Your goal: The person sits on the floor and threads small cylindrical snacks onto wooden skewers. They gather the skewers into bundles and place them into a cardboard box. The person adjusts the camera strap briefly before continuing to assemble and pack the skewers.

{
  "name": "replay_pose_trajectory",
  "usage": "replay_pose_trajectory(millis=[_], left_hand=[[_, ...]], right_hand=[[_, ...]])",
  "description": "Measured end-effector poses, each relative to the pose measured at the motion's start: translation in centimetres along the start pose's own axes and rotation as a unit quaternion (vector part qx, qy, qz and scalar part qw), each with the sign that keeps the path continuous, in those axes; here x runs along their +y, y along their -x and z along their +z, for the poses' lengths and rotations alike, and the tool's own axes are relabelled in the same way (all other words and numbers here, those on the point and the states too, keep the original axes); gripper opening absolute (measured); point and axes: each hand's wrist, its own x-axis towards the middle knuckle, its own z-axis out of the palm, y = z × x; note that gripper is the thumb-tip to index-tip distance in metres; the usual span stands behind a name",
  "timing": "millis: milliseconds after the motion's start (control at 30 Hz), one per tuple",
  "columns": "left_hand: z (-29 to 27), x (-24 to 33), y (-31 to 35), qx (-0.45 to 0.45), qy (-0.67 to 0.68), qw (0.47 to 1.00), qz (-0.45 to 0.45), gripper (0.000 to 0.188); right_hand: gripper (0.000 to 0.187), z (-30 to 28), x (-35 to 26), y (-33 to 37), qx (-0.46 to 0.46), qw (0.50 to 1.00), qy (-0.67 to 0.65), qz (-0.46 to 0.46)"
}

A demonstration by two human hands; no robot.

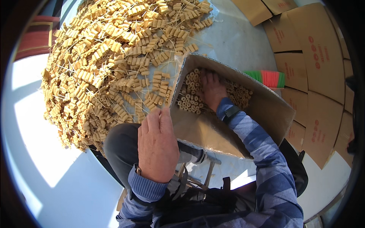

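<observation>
A brown cardboard box [262, 112] stands tilted in front of me with its mouth toward me. Bundled skewers of tan, hollow roll-shaped pieces [190, 99] lie inside, their round ends facing up. My right hand [213, 89] reaches into the box and lies flat on these skewers, fingers stretched; its fingertips are partly shaded. Just outside the box's left rim is my left hand [157, 146], back up, fingers straight and close together, with nothing visible in it. Whether its fingertips touch the rim I cannot tell. A large heap of similar skewers [102, 72] spreads to the left.
Flattened brown cartons [319, 57] with red print cover the right side. Behind the box sits a row of green and red strips [266, 78]. The heap lies on a pale surface [243, 38]. A dark red object [36, 37] is at the far left. My knee [121, 148] is beside the box.
</observation>
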Motion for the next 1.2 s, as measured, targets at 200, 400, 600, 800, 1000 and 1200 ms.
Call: replay_pose_trajectory(millis=[200, 400, 600, 800, 1000, 1200], left_hand=[[2.4, 3.7, -1.6, -0.178, -0.104, 0.967, 0.151, 0.033], [7.4, 2.2, -9.3, -0.295, -0.255, 0.917, 0.087, 0.03], [12.6, 0.3, -12.3, -0.422, -0.253, 0.87, 0.042, 0.049], [16.4, -3.1, -14.4, -0.508, -0.28, 0.815, 0.019, 0.067], [16.1, -0.9, -15.5, -0.519, -0.275, 0.809, -0.03, 0.071], [16.5, -1.2, -16.3, -0.532, -0.296, 0.793, -0.036, 0.075]], right_hand=[[0.095, 0.5, 0.4, -0.6, -0.047, 0.996, -0.079, 0.01], [0.086, 1.5, 0.9, -0.8, -0.032, 0.992, -0.12, 0.007], [0.067, 2.8, 1.2, -0.7, -0.03, 0.986, -0.163, -0.003], [0.055, 4.2, 1.0, -0.3, 0.06, 0.981, -0.186, -0.008], [0.051, 4.4, 0.7, -0.6, 0.045, 0.982, -0.182, 0.004], [0.046, 3.2, 1.2, -0.4, 0.052, 0.977, -0.206, 0.005]])
